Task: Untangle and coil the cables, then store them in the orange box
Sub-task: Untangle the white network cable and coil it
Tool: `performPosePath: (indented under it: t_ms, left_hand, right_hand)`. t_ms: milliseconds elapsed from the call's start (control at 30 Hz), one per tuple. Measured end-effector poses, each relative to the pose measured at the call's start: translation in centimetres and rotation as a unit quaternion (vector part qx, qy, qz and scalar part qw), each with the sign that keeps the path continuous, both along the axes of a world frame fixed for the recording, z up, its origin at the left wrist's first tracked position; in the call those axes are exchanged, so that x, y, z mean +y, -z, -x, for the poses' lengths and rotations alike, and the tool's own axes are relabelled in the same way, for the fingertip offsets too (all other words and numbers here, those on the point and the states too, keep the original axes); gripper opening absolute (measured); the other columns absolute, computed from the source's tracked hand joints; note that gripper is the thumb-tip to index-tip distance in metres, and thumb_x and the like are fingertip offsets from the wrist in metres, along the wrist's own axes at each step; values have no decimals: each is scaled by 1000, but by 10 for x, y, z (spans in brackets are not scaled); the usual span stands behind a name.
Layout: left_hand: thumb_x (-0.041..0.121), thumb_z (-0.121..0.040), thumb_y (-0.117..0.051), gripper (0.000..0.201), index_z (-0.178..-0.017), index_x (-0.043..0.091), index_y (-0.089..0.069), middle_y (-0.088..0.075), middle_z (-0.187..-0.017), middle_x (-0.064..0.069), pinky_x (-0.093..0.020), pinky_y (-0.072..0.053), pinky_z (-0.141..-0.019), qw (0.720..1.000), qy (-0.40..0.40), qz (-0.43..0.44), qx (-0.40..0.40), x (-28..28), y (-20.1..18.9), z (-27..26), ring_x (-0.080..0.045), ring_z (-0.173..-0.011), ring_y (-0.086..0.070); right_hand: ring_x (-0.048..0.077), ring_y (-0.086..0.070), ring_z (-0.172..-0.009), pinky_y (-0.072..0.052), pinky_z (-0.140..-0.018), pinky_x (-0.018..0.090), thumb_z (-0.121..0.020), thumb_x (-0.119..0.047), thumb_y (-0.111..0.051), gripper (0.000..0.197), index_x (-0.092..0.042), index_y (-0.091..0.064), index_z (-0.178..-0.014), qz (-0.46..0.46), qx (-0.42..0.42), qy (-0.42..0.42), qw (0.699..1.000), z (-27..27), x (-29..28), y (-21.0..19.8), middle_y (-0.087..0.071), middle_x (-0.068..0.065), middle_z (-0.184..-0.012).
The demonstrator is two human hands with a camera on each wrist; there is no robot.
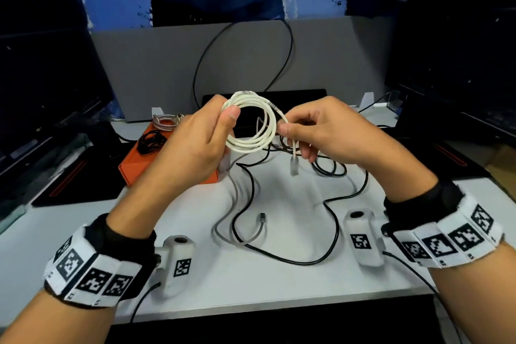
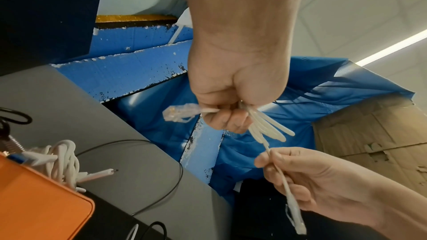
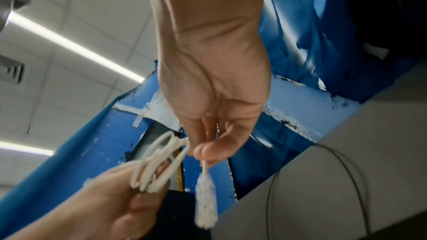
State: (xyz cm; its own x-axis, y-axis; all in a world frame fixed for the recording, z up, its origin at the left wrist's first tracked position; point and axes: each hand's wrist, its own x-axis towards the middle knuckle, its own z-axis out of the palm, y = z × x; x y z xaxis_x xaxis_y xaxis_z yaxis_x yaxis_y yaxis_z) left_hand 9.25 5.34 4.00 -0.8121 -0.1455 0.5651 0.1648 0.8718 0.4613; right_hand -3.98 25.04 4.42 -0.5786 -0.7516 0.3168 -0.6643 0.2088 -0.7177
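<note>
A white network cable (image 1: 251,123) is wound into a coil of several loops, held above the table. My left hand (image 1: 201,142) grips the coil's left side, thumb over the loops (image 2: 265,125); one clear plug (image 2: 180,113) sticks out of the fist. My right hand (image 1: 315,131) pinches the free end (image 3: 204,165), and its clear plug (image 1: 294,166) hangs below the fingers. The orange box (image 1: 145,159) sits at the left, behind my left hand, with a coiled black cable (image 1: 150,142) and a braided cable (image 1: 164,123) in it. White cables (image 2: 62,161) also show at its edge.
A long black cable (image 1: 329,220) and a grey cable (image 1: 240,232) with a plug lie loose on the white table (image 1: 279,288). A grey partition (image 1: 167,64) stands behind. Dark monitors flank both sides. Another black cable (image 1: 279,45) loops up the partition.
</note>
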Motion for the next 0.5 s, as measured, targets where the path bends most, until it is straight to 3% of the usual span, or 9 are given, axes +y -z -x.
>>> performPosePath:
  t_ms: [67, 167, 267, 400, 500]
  left_hand:
    - [39, -110, -34, 32, -83, 25, -45, -57, -55, -2, -16, -37, -48, 1000, 16, -10, 21, 3, 1, 1, -13, -49, -57]
    - [37, -110, -36, 33, -82, 23, -45, -54, -61, -3, -23, -37, -47, 998, 37, -22, 38, 6, 5, 3, -13, -48, -53]
    - [36, -111, -37, 34, -85, 17, -48, -55, -64, -3, -27, -38, -50, 998, 42, -19, 31, 9, 9, 5, -12, -51, -53]
    - [34, -110, -38, 27, -83, 30, -44, -54, -67, 2, -20, -36, -53, 998, 16, -6, 55, 11, 12, 7, -13, -63, -52]
    - [30, -110, -40, 22, -90, 23, -47, -55, -68, 1, -21, -38, -57, 997, -6, 13, 78, 12, 13, 6, -14, -69, -54]
  right_hand:
    - [24, -69, -60, -63, -65, 46, -99, -22, -68, 18, -8, -75, -88, 67, -12, 50, 996, 3, -7, 6, -73, 13, -73]
    - [21, -72, -67, -62, -66, 32, -100, -13, -66, 17, 1, -74, -98, 220, -152, 45, 963, 0, -21, 13, -74, 18, -83]
    - [16, -70, -68, -59, -65, 25, -102, -15, -62, 16, -6, -74, -99, 308, -292, 13, 906, -6, -31, 17, -73, 11, -86]
    - [13, -70, -69, -60, -71, 26, -104, -18, -58, 18, -13, -73, -95, 291, -473, -49, 830, -18, -37, 21, -73, -1, -76]
    - [13, -68, -78, -58, -74, 27, -104, -13, -54, 23, -11, -76, -106, 248, -508, -72, 822, -31, -44, 27, -70, -1, -80]
